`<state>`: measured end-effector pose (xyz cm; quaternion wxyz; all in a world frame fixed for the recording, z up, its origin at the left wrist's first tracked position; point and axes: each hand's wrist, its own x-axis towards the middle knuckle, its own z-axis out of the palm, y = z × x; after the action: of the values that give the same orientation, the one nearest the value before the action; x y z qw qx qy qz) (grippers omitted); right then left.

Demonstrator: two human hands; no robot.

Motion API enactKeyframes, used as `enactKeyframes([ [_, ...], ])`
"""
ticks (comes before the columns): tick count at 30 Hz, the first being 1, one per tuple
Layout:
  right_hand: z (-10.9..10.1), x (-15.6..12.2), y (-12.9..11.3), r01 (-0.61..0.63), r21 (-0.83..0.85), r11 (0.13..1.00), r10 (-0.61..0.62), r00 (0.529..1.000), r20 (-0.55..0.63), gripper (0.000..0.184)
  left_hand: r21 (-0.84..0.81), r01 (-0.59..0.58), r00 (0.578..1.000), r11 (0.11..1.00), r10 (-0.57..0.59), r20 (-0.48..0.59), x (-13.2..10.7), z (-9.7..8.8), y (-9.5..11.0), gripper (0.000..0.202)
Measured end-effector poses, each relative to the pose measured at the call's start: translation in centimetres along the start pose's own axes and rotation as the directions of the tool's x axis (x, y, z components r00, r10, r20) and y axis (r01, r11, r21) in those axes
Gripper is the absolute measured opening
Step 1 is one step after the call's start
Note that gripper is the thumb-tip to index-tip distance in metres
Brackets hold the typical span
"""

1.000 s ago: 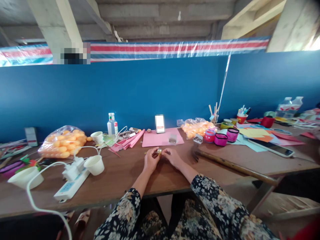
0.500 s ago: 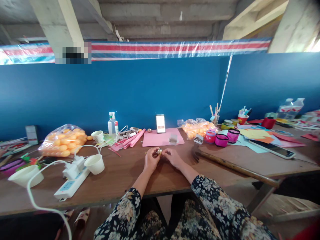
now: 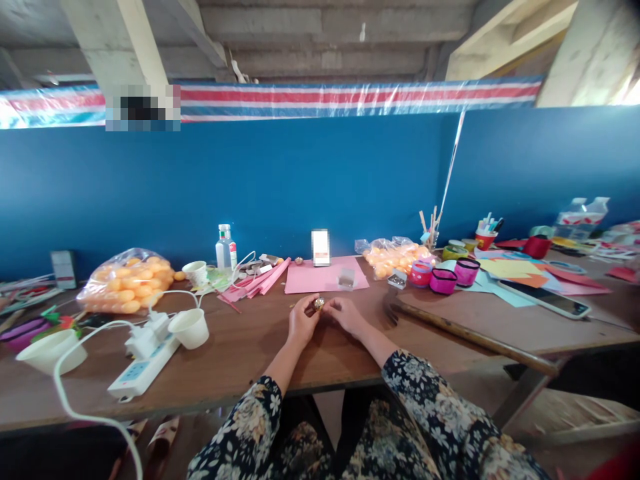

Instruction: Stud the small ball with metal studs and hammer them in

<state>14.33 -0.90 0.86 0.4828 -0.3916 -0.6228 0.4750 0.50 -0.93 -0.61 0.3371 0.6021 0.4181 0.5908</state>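
Over the middle of the table, my left hand [image 3: 303, 320] pinches a small shiny metallic ball [image 3: 319, 304] between its fingertips. Close on the ball's right side is my right hand [image 3: 345, 315], its thumb and fingers pressed together. Whatever those fingers grip is too small to make out. Just beyond both hands lies a pink sheet [image 3: 305, 279], with a small clear box [image 3: 346, 279] on its right part. A phone [image 3: 321, 248] with a lit screen stands upright at the sheet's back edge.
A hammer [image 3: 465, 331] lies at right, its handle past the table edge. At left are a power strip [image 3: 145, 367], paper cups [image 3: 189, 328] and a bag of orange balls [image 3: 127, 283]. Another such bag [image 3: 397, 257], pink-purple rings [image 3: 443, 281] and coloured papers [image 3: 520, 270] sit right.
Both hands stay in nearly the same place around the shiny ball. Only a very slight shift of the fingers shows; nothing else has moved.
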Motion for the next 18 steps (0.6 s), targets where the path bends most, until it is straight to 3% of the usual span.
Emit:
enactKeyframes([
  [18,-0.04,0.21,-0.02,-0.044,-0.013,0.999,0.044,0.999,0.007,0.031,-0.002,-0.013,1.000,1.000,0.013,-0.023,-0.05,0.00,-0.26,0.039],
])
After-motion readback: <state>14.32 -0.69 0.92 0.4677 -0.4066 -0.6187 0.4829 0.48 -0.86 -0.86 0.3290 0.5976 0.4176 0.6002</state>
